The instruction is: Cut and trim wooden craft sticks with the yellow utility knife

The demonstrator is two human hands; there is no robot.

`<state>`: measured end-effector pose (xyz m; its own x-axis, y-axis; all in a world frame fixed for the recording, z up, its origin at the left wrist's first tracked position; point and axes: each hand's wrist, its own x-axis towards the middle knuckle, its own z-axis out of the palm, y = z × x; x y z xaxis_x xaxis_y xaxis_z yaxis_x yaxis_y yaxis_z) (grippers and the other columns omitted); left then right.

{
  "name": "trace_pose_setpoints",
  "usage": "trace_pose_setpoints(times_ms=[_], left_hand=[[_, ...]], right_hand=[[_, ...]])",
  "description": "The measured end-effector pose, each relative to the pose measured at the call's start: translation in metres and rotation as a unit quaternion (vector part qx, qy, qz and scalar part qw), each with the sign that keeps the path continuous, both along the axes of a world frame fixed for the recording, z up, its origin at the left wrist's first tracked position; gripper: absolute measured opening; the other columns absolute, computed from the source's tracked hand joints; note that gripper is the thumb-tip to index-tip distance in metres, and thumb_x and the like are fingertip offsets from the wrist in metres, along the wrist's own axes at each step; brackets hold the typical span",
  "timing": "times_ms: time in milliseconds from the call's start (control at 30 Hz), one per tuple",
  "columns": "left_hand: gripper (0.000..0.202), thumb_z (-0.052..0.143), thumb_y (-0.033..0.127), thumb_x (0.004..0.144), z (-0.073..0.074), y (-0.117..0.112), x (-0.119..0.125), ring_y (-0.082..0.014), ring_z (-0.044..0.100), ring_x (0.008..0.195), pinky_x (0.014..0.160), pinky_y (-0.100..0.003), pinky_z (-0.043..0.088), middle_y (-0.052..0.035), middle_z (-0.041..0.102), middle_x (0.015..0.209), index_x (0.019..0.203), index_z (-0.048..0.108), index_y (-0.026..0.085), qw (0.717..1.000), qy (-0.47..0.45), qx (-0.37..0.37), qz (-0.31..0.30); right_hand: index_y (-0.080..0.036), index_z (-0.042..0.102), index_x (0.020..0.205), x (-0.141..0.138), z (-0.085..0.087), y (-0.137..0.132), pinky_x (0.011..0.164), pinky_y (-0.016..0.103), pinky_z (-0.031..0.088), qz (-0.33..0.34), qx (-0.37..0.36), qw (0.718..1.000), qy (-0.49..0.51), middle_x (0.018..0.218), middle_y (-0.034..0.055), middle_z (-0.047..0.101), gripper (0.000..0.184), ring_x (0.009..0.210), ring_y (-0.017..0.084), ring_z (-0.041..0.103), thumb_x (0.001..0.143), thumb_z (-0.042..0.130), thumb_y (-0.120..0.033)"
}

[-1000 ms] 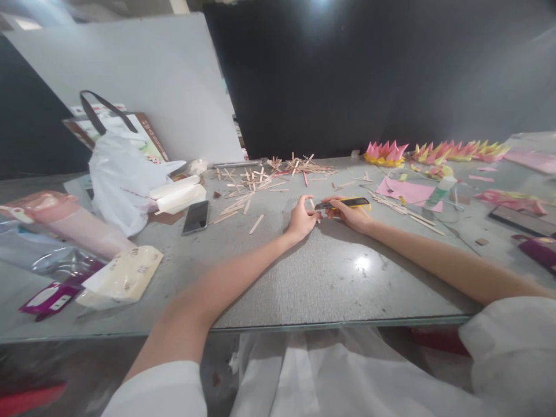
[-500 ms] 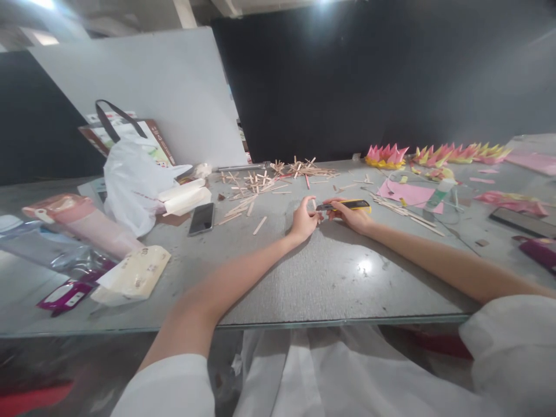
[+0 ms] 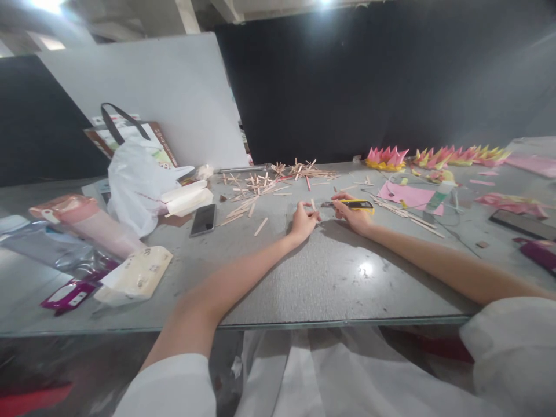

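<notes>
Between the fingers of my left hand [image 3: 303,221] is a short wooden stick [image 3: 313,205], its upper end poking out above them. My right hand [image 3: 353,218] is closed around a yellow and black utility knife [image 3: 357,204]. The knife's blade points left toward the stick, with a small gap between them. Beyond my hands lies a pile of loose wooden sticks [image 3: 304,171], some joined in crossed shapes. A single stick [image 3: 261,226] lies to the left of my left hand.
At left are a phone [image 3: 203,220], a white plastic bag [image 3: 130,179], a pink bottle [image 3: 87,223] and a tissue pack [image 3: 134,275]. Pink paper [image 3: 408,197], a green-labelled bottle [image 3: 439,197] and pink-yellow paper flowers [image 3: 386,158] are on the right. The table's front edge [image 3: 339,324] is near my body.
My right hand has drawn the knife slightly to the right, away from my left hand. The stick's end now shows more clearly above my left fingers. The view has shifted a little.
</notes>
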<state>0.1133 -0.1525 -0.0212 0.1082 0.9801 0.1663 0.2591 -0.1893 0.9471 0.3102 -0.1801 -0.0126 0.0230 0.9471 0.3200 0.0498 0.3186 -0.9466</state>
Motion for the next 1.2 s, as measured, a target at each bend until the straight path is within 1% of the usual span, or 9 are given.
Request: trace_pose_setpoints(times_ms=[100,167,300,467,633,733,833,967,1200], left_hand=[[0.012,0.071,0.014,0.094,0.000,0.001,0.001,-0.0151,0.068,0.064,0.071,-0.026,0.050,-0.0033,0.077,0.074,0.105,0.067,0.016,1.000,0.008,0.003,-0.014],[0.002,0.070,0.019,0.096,0.000,0.001,0.001,-0.0156,0.069,0.066,0.071,-0.026,0.049,-0.0039,0.076,0.074,0.097,0.069,0.016,1.000,0.013,0.007,-0.024],[0.014,0.069,0.026,0.097,0.001,0.002,0.000,-0.0167,0.068,0.070,0.073,-0.027,0.048,-0.0022,0.073,0.072,0.087,0.074,0.017,0.999,0.028,0.020,-0.036],[0.017,0.062,0.018,0.093,0.002,0.002,-0.001,-0.0179,0.066,0.075,0.075,-0.028,0.048,-0.0016,0.072,0.072,0.089,0.078,0.018,0.998,0.042,0.025,-0.033],[0.027,0.058,0.005,0.088,0.002,0.001,0.002,-0.0167,0.067,0.072,0.075,-0.027,0.050,-0.0009,0.072,0.073,0.105,0.075,0.018,0.999,0.037,0.014,-0.026],[0.024,0.058,0.002,0.086,0.002,0.000,0.003,-0.0161,0.067,0.070,0.073,-0.026,0.050,-0.0016,0.071,0.073,0.097,0.071,0.018,0.999,0.037,0.006,-0.020],[0.020,0.058,0.003,0.087,0.004,-0.001,0.003,-0.0169,0.068,0.072,0.077,-0.027,0.052,-0.0031,0.072,0.075,0.090,0.070,0.019,0.999,0.037,0.006,-0.018],[0.020,0.057,0.004,0.088,0.006,-0.001,0.003,-0.0182,0.070,0.075,0.082,-0.030,0.054,-0.0040,0.072,0.075,0.089,0.070,0.019,0.999,0.037,0.007,-0.019],[0.020,0.058,0.005,0.087,0.006,-0.002,0.002,-0.0178,0.068,0.073,0.081,-0.030,0.054,-0.0023,0.070,0.073,0.090,0.071,0.019,0.999,0.039,0.012,-0.025]], right_hand=[[-0.022,0.072,0.105,0.000,0.003,-0.002,0.060,0.029,0.046,-0.031,0.012,0.999,-0.030,0.066,-0.0042,0.059,0.053,0.060,0.014,0.053,0.083,0.079,-0.071],[-0.022,0.074,0.105,0.001,0.002,-0.001,0.059,0.029,0.044,-0.045,0.027,0.998,-0.036,0.067,-0.0032,0.060,0.054,0.061,0.015,0.054,0.081,0.081,-0.070],[-0.021,0.079,0.103,0.001,-0.002,0.004,0.058,0.029,0.043,-0.043,0.040,0.998,-0.012,0.067,-0.0022,0.060,0.054,0.061,0.014,0.052,0.076,0.087,-0.067],[-0.023,0.078,0.100,0.001,-0.008,0.009,0.055,0.029,0.043,-0.052,0.050,0.997,0.000,0.067,-0.0019,0.059,0.051,0.060,0.014,0.050,0.078,0.085,-0.068],[-0.022,0.078,0.096,0.001,-0.010,0.013,0.054,0.030,0.047,-0.050,0.059,0.997,-0.002,0.067,-0.0009,0.059,0.053,0.058,0.014,0.050,0.078,0.084,-0.072],[-0.023,0.078,0.095,0.000,-0.011,0.013,0.054,0.030,0.047,-0.045,0.057,0.997,-0.008,0.067,-0.0004,0.060,0.054,0.058,0.014,0.050,0.077,0.084,-0.073],[-0.022,0.078,0.095,0.000,-0.011,0.012,0.054,0.030,0.048,-0.037,0.051,0.998,-0.016,0.070,0.0008,0.064,0.055,0.058,0.014,0.052,0.076,0.085,-0.073],[-0.021,0.077,0.091,-0.001,-0.010,0.011,0.054,0.030,0.047,-0.022,0.043,0.998,-0.026,0.072,0.0015,0.065,0.055,0.058,0.014,0.052,0.074,0.087,-0.072],[-0.021,0.077,0.088,-0.002,-0.007,0.008,0.054,0.030,0.046,-0.008,0.043,0.998,-0.038,0.069,0.0003,0.063,0.056,0.058,0.013,0.050,0.072,0.089,-0.073]])
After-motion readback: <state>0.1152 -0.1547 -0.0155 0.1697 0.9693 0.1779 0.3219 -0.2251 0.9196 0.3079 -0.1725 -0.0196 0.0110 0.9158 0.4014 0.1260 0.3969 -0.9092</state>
